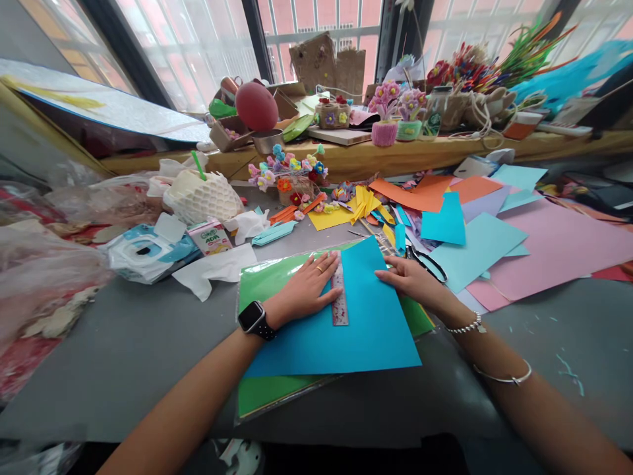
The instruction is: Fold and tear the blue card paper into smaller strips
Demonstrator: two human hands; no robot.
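head view, the only one. my left hand point(316, 285) lies flat over the ruler point(339, 314) and the blue sheet point(321, 349), fingers a little spread, not wrapped round anything. my right hand point(406, 276) is at the sheet's right edge, thumb and index by the paper; can't tell if they pinch it or only touch. blue sheet sits around mid-worktop point(163, 356), near the front edge and set back from it, skewed over a green sheet point(270, 392) in what looks like a clear sleeve point(238, 418).

risks, my read:
- slip: sleeve looks slick, so a sideways pull from my right could swing the stack or drag it to the worktop's front edge.
- ruler pivot: it's narrow and my palm covers only part; the near end is uncovered, so uneven pressure could turn it off line.
- kink: lifting the sheet's right edge with the middle pinned could bend it beside the ruler.
- snag: scissors point(442, 270) are just past my right wrist; bracelet point(467, 327) could hook a handle loop.
- sweep: right elbow could shove the pink sheet point(558, 247) toward the worktop's right edge.
- spill: small carton point(211, 236) stands back-left of the stack; if it holds liquid, a knock wets paper.
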